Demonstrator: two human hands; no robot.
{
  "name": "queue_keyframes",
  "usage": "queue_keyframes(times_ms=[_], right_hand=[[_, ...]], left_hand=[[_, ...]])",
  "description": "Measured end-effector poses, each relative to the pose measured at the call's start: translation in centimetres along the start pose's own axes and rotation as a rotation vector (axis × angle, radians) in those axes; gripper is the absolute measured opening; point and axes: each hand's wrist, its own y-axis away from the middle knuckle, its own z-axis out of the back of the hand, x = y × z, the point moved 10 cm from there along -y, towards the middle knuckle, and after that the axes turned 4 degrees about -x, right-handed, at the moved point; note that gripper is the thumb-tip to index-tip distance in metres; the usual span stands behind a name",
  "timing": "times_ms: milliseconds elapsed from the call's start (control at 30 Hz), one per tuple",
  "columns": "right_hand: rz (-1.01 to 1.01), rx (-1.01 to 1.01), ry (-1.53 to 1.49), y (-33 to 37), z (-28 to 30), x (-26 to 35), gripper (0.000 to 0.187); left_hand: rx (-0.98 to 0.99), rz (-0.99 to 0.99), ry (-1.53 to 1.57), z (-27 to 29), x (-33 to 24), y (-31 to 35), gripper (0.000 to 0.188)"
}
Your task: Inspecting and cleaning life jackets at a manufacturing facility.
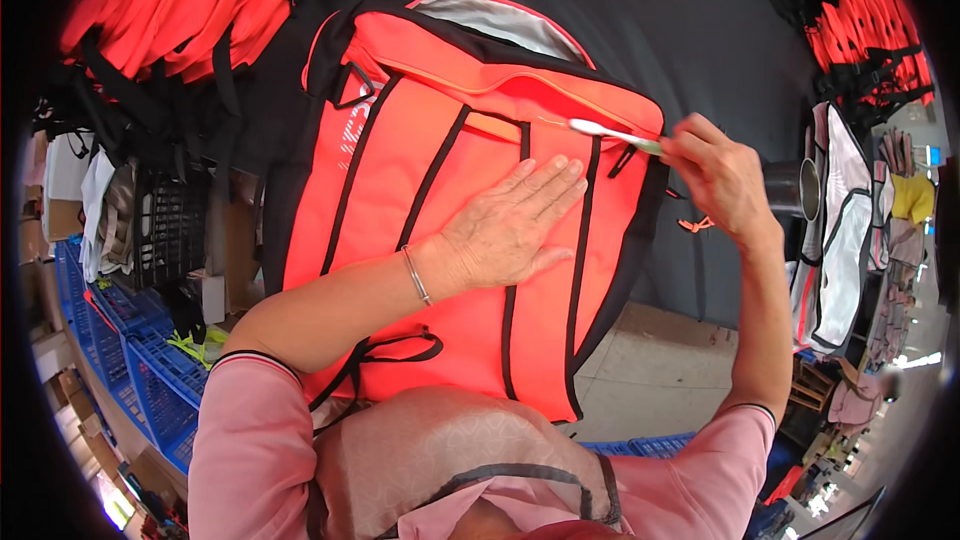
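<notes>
A bright orange-red backpack [440, 200] with black piping lies across the black-covered table in front of me. My left hand [515, 230] rests flat on its front panel, fingers stretched out. In my right hand [712, 168], near the bag's upper right corner, is a toothbrush [610, 132] with a white head, pinched by its handle. The brush head lies over the panel just below the long zipped opening, beside a thin orange thread. A black zipper pull [622, 160] hangs below the brush handle. Pale lining [500, 22] shows at the bag's far edge.
Stacked orange-red bags [185, 5] lie at the far left, with more [868, 35] at the far right. A metal cylinder [803, 190] and a grey-lined bag piece [835, 265] sit beyond my right arm. Blue plastic crates [150, 370] stand at the left.
</notes>
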Motion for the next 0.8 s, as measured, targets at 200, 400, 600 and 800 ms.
queue_keyframes(times_ms=[200, 400, 600, 800], right_hand=[[-0.030, -0.008, -0.082, 0.4, -0.3, -1.1, 0.007], [0.016, 0.012, -0.058, -1.3, -0.9, 0.4, 0.006], [-0.074, 0.077, -0.018, 0.7, 0.3, -1.4, 0.009], [0.036, -0.050, -0.146, -4.6, -3.6, 4.3, 0.010]], left_hand=[[0.013, 0.006, -0.017, -0.1, -0.2, -0.2, 0.071], [0.028, -0.003, 0.051, -0.3, 0.3, -0.1, 0.071], [0.021, 0.005, 0.032, 0.2, 0.0, -0.1, 0.071], [-0.080, -0.059, 0.070, 1.4, 0.1, 0.4, 0.055]])
